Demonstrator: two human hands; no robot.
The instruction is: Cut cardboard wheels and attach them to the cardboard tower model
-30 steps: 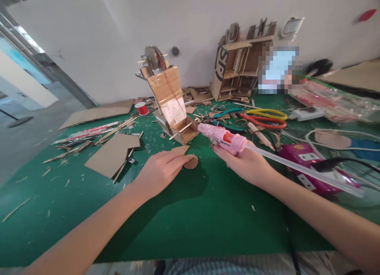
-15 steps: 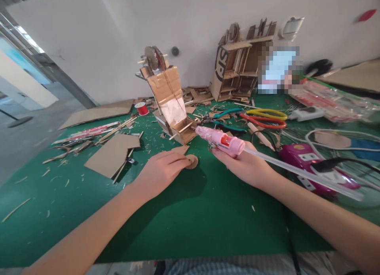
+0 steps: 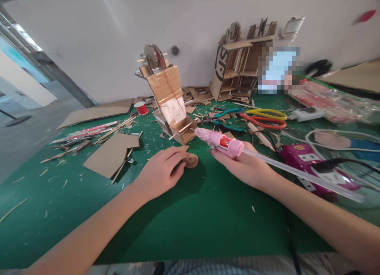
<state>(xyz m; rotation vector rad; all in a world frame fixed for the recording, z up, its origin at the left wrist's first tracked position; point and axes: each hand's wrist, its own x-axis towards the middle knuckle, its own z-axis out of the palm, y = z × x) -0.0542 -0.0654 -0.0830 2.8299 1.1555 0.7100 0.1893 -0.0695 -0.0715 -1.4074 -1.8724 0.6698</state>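
My left hand [image 3: 162, 170] is closed on the edge of a small round cardboard disc [image 3: 192, 161], just above the green table. A piece of cardboard shows partly behind those fingers. Wrapped in my right hand [image 3: 243, 166] is a pink hot glue gun [image 3: 218, 141], with a long clear glue stick [image 3: 297, 172] sticking out of its back. Its nozzle points left, close to the front of a cardboard model [image 3: 184, 133] that has a wheel on top, red thread and wooden sticks. The tip is apart from the disc.
A purple power strip [image 3: 299, 152] with a black plug lies at right, near orange-handled scissors [image 3: 267, 122] and teal-handled pliers [image 3: 228, 127]. A red thread spool [image 3: 141, 107] and cardboard sheet [image 3: 109, 154] are at left. A cardboard shelf [image 3: 221, 71] stands behind among scraps.
My left fingers have shifted slightly on the disc, showing more of its face. The glue gun in my right hand has hardly moved.
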